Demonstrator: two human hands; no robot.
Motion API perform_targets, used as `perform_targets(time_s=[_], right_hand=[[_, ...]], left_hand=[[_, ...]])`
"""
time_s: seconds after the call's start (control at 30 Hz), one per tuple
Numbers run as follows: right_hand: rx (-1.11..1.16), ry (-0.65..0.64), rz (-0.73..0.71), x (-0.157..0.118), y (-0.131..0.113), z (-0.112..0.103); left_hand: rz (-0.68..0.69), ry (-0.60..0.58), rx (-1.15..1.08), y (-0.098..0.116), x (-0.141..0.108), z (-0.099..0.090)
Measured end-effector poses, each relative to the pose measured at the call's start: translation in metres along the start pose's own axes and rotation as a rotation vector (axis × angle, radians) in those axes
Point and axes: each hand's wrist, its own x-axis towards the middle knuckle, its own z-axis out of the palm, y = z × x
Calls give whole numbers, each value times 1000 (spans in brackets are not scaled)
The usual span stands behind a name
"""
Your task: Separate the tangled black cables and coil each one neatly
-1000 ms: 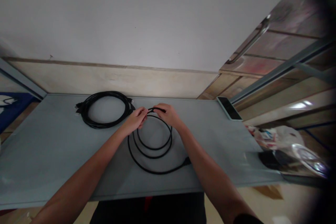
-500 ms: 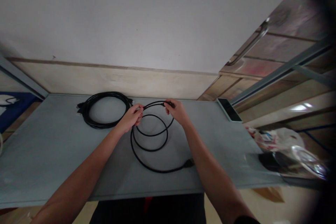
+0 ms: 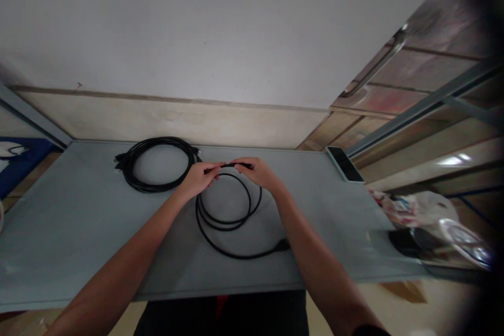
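A black cable (image 3: 232, 228) lies in loose loops on the grey table, its far side raised between my two hands. My left hand (image 3: 200, 177) is closed on it at the left of the loops. On the right, my right hand (image 3: 255, 172) pinches the same cable, its fingertips close to those of my left hand. One thick plug end (image 3: 282, 245) of this cable rests on the table beside my right forearm. Left of my left hand sits a second black cable (image 3: 136, 181), wound into a neat coil with its connectors sticking out.
A phone (image 3: 345, 165) lies at the table's back right corner. A clear container with a dark base (image 3: 405, 242) stands near the right edge, by plastic bags (image 3: 427, 207). The wall (image 3: 205, 121) runs along the table's back edge.
My right hand has moved left, close to my left hand, which has shifted slightly right. The loops between them have drawn together. The coiled cable has stayed put.
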Motion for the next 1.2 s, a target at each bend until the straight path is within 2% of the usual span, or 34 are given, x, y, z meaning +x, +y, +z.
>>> perform_targets(time_s=[0.1, 0.2, 0.33, 0.43, 0.53, 0.67, 0.8, 0.9, 1.03, 1.2], right_hand=[[-69, -73, -25, -3, -3, 4], [-118, -151, -40, -6, -5, 12], [-148, -154, -50, -4, -3, 23], [-171, -92, -43, -1, 4, 20], [-201, 16, -14, 1, 13, 2], [-166, 211, 126, 1, 25, -23], [8, 301, 261, 0, 29, -19], [66, 232, 303, -3, 20, -3], [100, 23, 291, -8, 2, 15], [139, -139, 279, -4, -11, 32]], left_hand=[[92, 26, 146, 1, -2, 4], [140, -4, 159, 2, -3, 9], [87, 13, 101, -3, -2, 11], [-50, -1, -60, -5, -1, 9], [-150, -8, -279, -3, 1, 6], [-169, 26, -420, 3, 2, 5], [-148, 49, -388, 0, 4, 2], [-137, 95, -263, -5, 6, -9], [-84, 52, -68, -5, 7, -22], [75, -18, 205, -3, 6, -19]])
